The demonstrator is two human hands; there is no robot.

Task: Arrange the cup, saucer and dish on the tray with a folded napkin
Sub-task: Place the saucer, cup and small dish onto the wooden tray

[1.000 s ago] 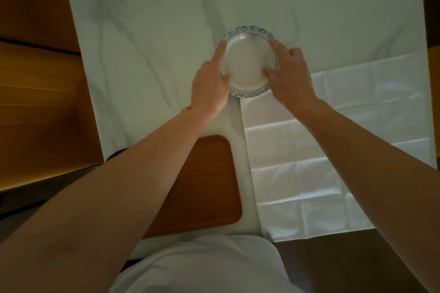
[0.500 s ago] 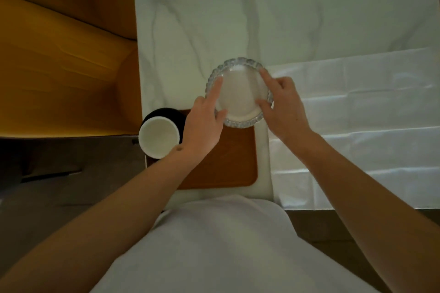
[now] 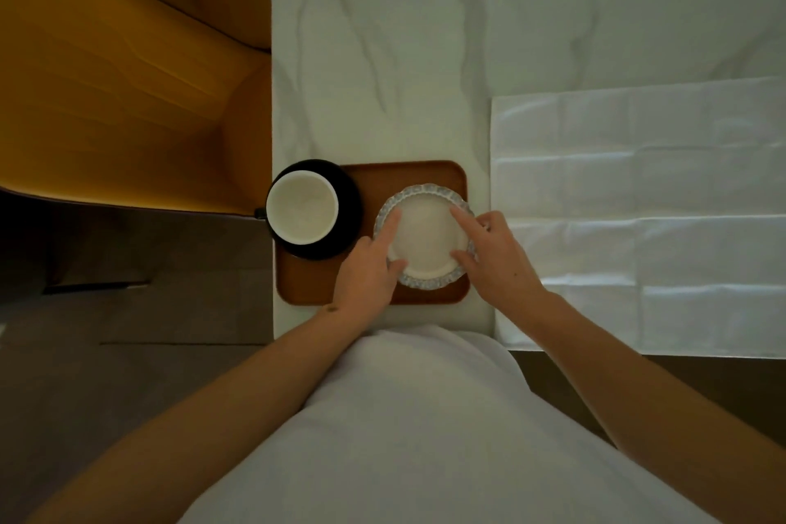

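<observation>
Dim, soft, slightly grainy view, wide-angle bending at edges.

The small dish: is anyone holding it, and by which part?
Yes. Both hands, left and right, hold the dish by opposite sides of its scalloped rim, over the tray.

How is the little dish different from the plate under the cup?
The dish is pale with a frilly, scalloped edge; the saucer is black with a smooth edge. The dish is bare inside and held by both hands, left hand and right hand; the saucer carries the cup and nobody touches it. Both are round and over the tray.
</observation>
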